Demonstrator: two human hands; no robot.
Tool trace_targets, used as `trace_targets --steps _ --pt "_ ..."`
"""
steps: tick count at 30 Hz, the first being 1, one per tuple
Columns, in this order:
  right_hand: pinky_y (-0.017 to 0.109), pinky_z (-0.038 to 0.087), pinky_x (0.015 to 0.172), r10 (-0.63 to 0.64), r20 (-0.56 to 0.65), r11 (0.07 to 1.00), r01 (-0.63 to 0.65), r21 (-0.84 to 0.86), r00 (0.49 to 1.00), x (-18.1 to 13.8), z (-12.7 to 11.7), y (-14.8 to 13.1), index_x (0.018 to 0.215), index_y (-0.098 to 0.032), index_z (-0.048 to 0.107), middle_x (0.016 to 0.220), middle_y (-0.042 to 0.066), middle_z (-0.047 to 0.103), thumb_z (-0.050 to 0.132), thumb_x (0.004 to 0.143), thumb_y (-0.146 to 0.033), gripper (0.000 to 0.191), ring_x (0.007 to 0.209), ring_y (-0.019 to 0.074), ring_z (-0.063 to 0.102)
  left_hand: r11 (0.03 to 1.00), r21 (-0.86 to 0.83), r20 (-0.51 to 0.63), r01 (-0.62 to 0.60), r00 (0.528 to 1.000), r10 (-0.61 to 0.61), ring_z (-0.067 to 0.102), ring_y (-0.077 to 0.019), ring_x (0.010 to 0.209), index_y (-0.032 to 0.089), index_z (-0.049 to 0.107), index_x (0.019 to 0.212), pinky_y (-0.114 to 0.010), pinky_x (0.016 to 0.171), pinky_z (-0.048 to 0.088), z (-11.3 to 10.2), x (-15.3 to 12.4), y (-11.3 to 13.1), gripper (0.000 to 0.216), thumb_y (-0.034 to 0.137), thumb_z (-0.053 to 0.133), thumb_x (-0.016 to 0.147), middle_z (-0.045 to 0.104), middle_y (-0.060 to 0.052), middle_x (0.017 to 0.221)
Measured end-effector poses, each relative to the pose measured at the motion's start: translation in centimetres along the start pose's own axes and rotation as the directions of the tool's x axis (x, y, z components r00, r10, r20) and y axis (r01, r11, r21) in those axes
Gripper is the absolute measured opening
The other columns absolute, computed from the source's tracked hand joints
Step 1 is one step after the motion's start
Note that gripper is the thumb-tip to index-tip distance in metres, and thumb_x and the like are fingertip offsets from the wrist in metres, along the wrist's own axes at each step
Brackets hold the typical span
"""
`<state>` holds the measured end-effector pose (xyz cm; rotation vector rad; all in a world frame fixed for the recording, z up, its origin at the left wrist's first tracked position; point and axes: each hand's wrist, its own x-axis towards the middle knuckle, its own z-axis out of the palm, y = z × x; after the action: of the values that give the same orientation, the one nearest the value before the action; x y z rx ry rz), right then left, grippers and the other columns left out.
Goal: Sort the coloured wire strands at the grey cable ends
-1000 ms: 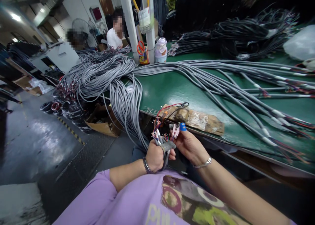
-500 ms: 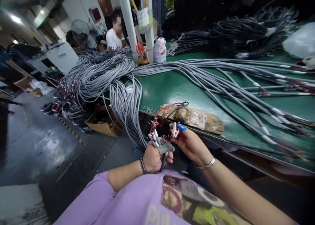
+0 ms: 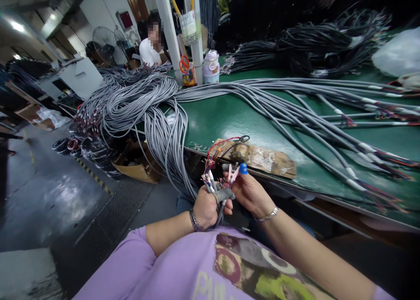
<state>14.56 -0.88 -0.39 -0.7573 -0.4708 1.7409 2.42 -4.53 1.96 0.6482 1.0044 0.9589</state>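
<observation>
My left hand is closed around several grey cables in front of my purple shirt. A grey covering wraps its thumb, which presses across the cables. Thin coloured wires fan out from the cable ends above the fist. In my right hand a pale pink clip is pinched between thumb and fingers; a blue cover sits on one digit. The clip shows as a V shape right at the coloured wires. Whether its jaws grip any wire I cannot tell.
A worn wooden block with red and black leads lies at the edge of the green table. Grey cable coils hang over its left end. A cardboard box stands below. Behind, a person sits.
My right hand has come slightly left, closer to my left hand, and the pink clip has turned and now meets the coloured wires. My left hand keeps its grip on the cables.
</observation>
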Motion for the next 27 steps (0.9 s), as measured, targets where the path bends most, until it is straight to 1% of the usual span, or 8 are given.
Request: trace_targets --steps 5,7,13,17,20,25,27 --pt "0.026 0.049 0.055 -0.022 -0.072 0.998 0.026 0.055 0.997 0.2 0.4 0.1 0.071 -0.018 0.071 0.065 0.001 0.067 0.080 0.061 -0.058 0.042 0.055 0.0130 0.055 1.000 -0.012 -0.025 -0.017 1.000 0.017 0.048 -0.0088 0.035 0.012 0.061 0.062 -0.019 0.034 0.038 0.2 0.1 0.0 0.036 0.041 0.080 0.052 0.057 -0.001 0.045" --pt "0.025 0.049 0.055 -0.037 -0.083 0.997 0.042 0.062 0.996 0.2 0.4 0.1 0.070 -0.018 0.071 0.064 0.001 0.066 0.080 0.061 -0.058 0.042 0.054 0.0116 0.054 1.000 -0.015 -0.034 -0.021 0.999 0.021 0.049 -0.0090 0.035 0.012 0.061 0.063 -0.019 0.034 0.038 0.1 0.1 -0.1 0.035 0.040 0.080 0.053 0.057 -0.001 0.045" --pt "0.026 0.048 0.054 -0.078 -0.091 0.995 0.082 0.047 0.993 0.3 0.4 0.3 0.070 -0.018 0.070 0.065 0.001 0.067 0.078 0.062 -0.058 0.042 0.056 0.0128 0.055 1.000 0.010 -0.055 -0.018 0.998 0.018 0.048 -0.0096 0.034 0.013 0.059 0.062 -0.021 0.034 0.039 0.0 0.3 -0.4 0.037 0.041 0.080 0.053 0.057 0.000 0.044" --pt "0.026 0.047 0.052 -0.059 -0.087 0.997 0.064 0.049 0.994 0.0 0.4 0.4 0.071 -0.019 0.070 0.065 0.001 0.066 0.078 0.062 -0.059 0.042 0.053 0.0131 0.053 0.999 0.017 -0.064 -0.043 0.997 0.044 0.049 -0.0094 0.035 0.013 0.059 0.063 -0.021 0.035 0.040 -0.1 0.2 -0.7 0.040 0.043 0.082 0.052 0.057 0.000 0.045" --pt "0.027 0.046 0.051 -0.035 -0.074 0.999 0.038 0.038 0.997 -0.1 0.3 0.4 0.074 -0.019 0.070 0.064 0.002 0.066 0.077 0.063 -0.061 0.043 0.053 0.0137 0.053 0.998 0.019 -0.054 -0.065 0.996 0.066 0.050 -0.0092 0.036 0.012 0.059 0.063 -0.021 0.037 0.042 -0.2 0.2 -0.8 0.042 0.046 0.082 0.052 0.058 0.000 0.046" --pt "0.027 0.047 0.054 -0.052 -0.056 0.999 0.051 -0.005 0.997 0.0 0.1 0.4 0.074 -0.020 0.069 0.067 0.002 0.066 0.072 0.068 -0.062 0.043 0.055 0.0131 0.054 0.996 0.039 -0.028 -0.085 0.996 0.086 0.050 -0.0091 0.036 0.012 0.060 0.063 -0.021 0.038 0.043 -0.5 -0.1 -1.0 0.044 0.049 0.082 0.053 0.058 -0.001 0.047" --pt "0.026 0.048 0.054 -0.037 -0.041 0.999 0.036 -0.022 0.998 -0.3 0.0 0.4 0.076 -0.020 0.069 0.069 0.002 0.068 0.072 0.068 -0.063 0.044 0.055 0.0130 0.056 0.995 0.055 -0.011 -0.082 0.997 0.082 0.050 -0.0090 0.036 0.012 0.060 0.062 -0.022 0.038 0.043 -0.7 -0.3 -1.2 0.045 0.050 0.082 0.053 0.058 -0.001 0.046"
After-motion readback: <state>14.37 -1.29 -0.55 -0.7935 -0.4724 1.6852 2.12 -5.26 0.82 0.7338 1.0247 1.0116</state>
